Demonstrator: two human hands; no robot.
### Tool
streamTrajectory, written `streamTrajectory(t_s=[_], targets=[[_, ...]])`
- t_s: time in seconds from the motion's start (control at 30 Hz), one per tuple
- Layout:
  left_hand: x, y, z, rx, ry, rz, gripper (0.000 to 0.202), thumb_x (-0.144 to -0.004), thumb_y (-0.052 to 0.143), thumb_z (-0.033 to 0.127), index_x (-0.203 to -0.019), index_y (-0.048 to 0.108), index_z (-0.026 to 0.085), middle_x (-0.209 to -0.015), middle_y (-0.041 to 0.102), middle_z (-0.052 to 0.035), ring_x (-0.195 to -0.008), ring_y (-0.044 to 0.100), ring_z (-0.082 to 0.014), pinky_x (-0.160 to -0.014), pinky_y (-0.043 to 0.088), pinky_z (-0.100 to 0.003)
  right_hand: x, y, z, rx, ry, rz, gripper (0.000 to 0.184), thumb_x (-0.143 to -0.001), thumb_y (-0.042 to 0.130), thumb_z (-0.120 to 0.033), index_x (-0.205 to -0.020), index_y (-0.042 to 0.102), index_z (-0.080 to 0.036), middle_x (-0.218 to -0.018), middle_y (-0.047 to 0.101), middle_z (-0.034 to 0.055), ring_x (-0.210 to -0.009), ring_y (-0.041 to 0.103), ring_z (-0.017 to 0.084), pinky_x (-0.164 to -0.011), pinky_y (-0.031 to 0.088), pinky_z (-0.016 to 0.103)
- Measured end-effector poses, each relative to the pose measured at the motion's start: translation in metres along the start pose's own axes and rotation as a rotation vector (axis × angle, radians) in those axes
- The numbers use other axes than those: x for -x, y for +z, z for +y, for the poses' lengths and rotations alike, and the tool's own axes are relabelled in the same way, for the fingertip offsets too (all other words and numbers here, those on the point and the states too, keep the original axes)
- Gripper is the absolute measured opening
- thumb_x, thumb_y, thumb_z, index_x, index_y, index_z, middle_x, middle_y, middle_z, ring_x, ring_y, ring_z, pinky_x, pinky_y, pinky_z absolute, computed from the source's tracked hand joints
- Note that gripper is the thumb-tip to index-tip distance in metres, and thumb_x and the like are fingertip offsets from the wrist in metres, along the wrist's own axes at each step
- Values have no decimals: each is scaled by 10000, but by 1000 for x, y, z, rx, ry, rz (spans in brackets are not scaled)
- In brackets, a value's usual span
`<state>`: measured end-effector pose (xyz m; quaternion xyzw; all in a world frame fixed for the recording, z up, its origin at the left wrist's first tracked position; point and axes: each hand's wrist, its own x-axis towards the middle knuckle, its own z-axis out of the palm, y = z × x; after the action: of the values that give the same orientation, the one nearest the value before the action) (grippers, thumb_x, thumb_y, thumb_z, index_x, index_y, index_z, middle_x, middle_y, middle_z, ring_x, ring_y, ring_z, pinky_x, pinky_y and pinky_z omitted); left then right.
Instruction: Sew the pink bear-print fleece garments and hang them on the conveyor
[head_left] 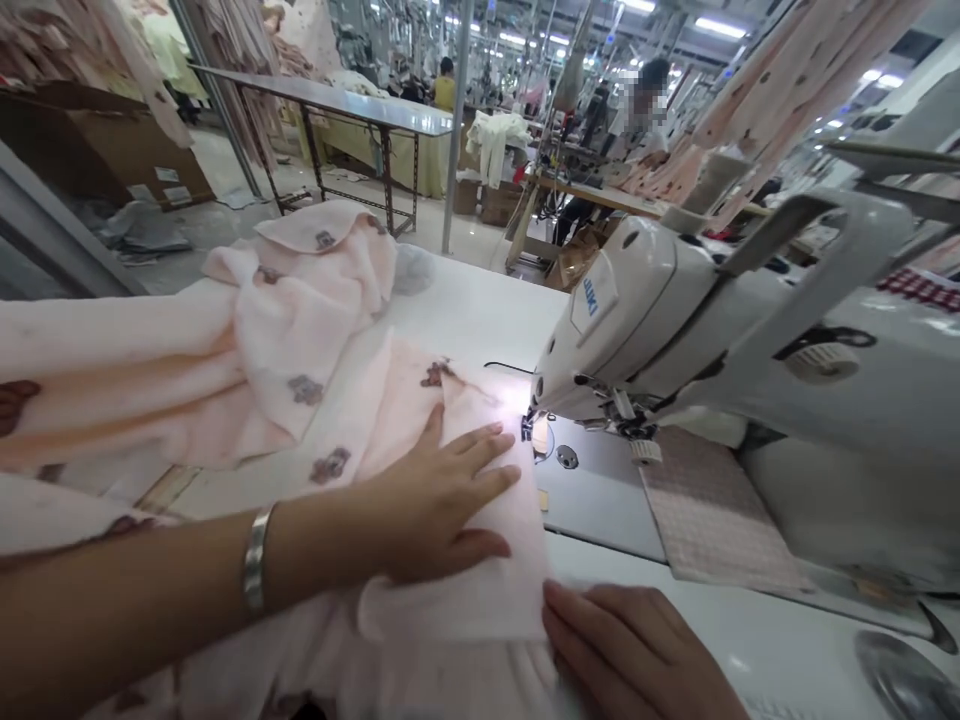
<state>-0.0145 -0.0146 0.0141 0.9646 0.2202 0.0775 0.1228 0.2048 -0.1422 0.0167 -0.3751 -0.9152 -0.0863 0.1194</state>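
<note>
My left hand lies flat with fingers stretched out on a folded piece of pale pink printed fabric, pressing it to the white table just before the needle area of a white sewing machine. A silver bracelet sits on that wrist. My right hand rests at the fabric's near right edge, fingers together, fingertips touching the cloth's corner. More of the pink fabric is heaped to the left.
The white sewing table extends back; a checked cloth pad lies under the machine arm. Behind are metal tables, cardboard boxes, hanging pink garments and people working far off.
</note>
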Motion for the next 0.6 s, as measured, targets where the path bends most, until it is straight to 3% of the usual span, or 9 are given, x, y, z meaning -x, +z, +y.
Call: streamTrajectory(t_s=[0.17, 0.3, 0.6], targets=[[-27, -7, -54, 22, 217, 61, 563, -874, 467, 489, -1277, 429, 98, -1377, 367, -191, -1282, 328, -285, -1025, 288, -406, -31, 13, 21, -88, 33, 81, 277, -839, 425, -75, -1023, 625, -134, -1020, 664, 83, -774, 560, 185, -626, 455, 326], [-51, -10, -84, -62, 298, 67, 554, -874, 465, 514, -1257, 457, 115, -1374, 384, -179, -1310, 281, -264, -1045, 227, -398, -48, 23, 40, -166, 136, 90, 240, -838, 464, -88, -1011, 620, -146, -976, 628, 100, -824, 540, 196, -678, 458, 341], [-96, -24, -131, -265, 239, -5, 567, -887, 435, 516, -1329, 408, 163, -1421, 343, -104, -1327, 262, -243, -1052, 177, -398, -65, 39, 60, -56, 190, 136, 184, -878, 464, -153, -974, 620, -150, -814, 582, 66, -789, 544, 194, -713, 451, 338]])
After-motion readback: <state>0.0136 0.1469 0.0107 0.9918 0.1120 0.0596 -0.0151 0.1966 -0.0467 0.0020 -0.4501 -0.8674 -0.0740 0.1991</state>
